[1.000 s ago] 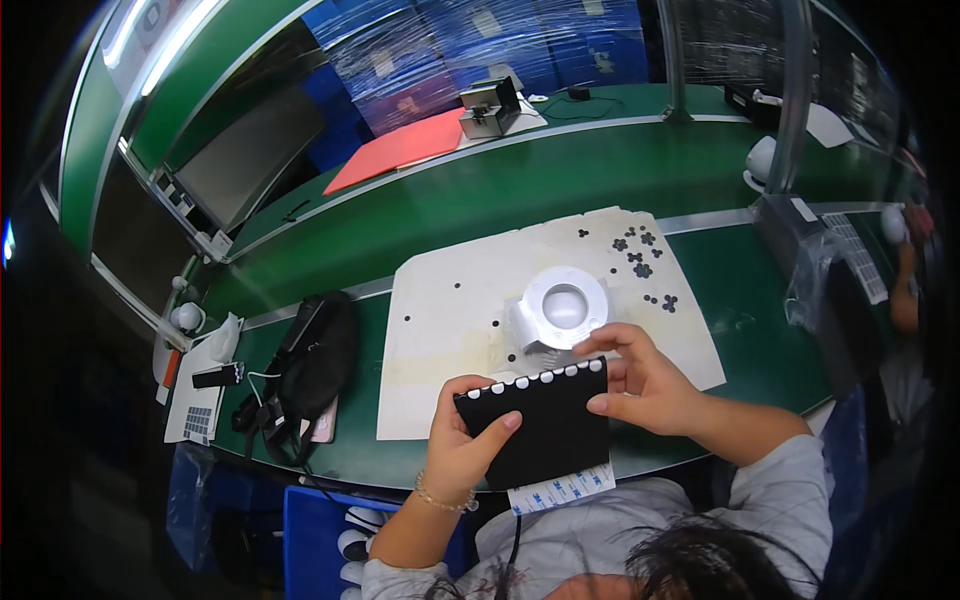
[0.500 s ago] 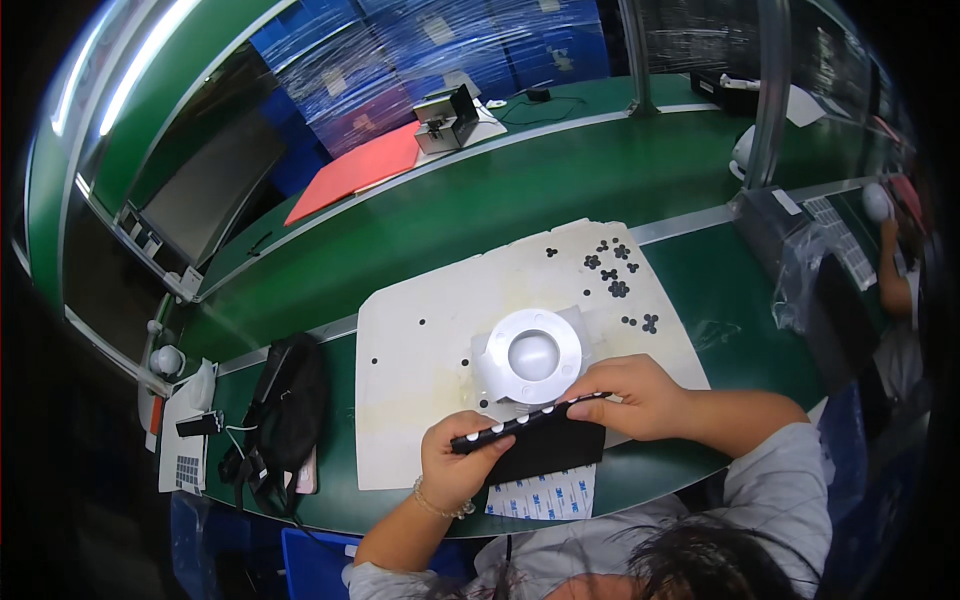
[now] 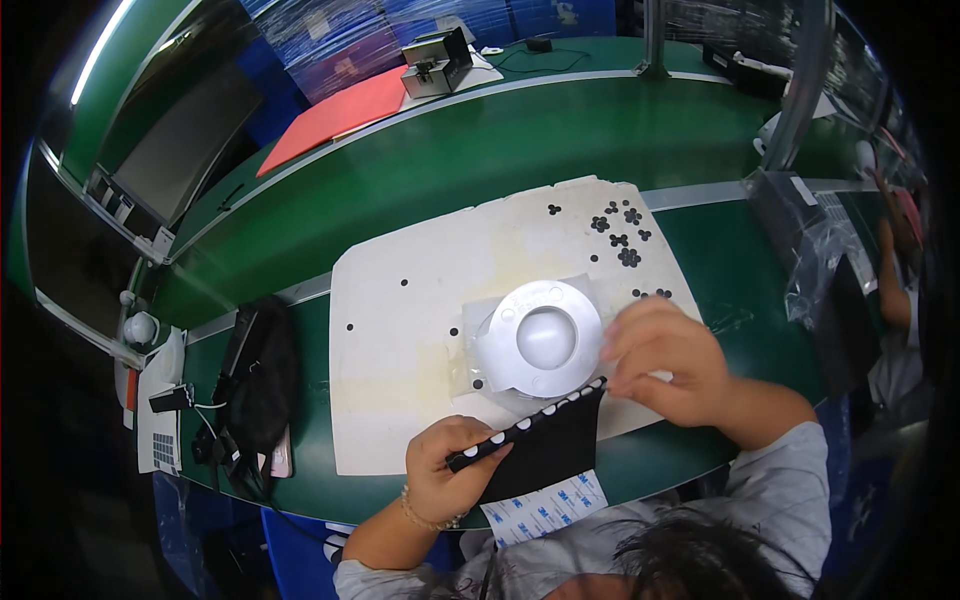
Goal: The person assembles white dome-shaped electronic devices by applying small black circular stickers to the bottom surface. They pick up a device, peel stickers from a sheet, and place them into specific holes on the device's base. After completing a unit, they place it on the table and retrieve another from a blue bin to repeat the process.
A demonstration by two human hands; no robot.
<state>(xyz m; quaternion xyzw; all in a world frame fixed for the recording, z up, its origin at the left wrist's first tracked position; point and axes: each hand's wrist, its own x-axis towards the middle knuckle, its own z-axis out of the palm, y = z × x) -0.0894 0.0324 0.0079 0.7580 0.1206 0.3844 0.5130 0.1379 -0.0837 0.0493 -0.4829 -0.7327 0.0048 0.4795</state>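
My left hand (image 3: 450,465) grips the near left end of a black sheet (image 3: 555,445), thumb on top. White round dots line its folded upper edge. White backing paper (image 3: 545,508) with blue print shows below the sheet. At the sheet's right end is my right hand (image 3: 665,360), its fingers curled and partly blurred. Thumb and forefinger appear drawn together; whatever they hold cannot be made out. Just beyond the sheet lies a white plastic ring (image 3: 508,345) on translucent film (image 3: 478,365). Small black round pieces (image 3: 629,258) sit singly and in clusters on the cream board (image 3: 385,420).
A black bag (image 3: 265,370) lies left of the board on the green table (image 3: 320,360). Behind stands a raised green shelf with a red sheet (image 3: 335,115) and a metal device (image 3: 435,70). A dark box (image 3: 785,210) and another person's arm (image 3: 893,275) are at right.
My right hand has let go of the sheet's right end and lifted slightly up and right. My left hand still holds the sheet. The whole view has shifted a little.
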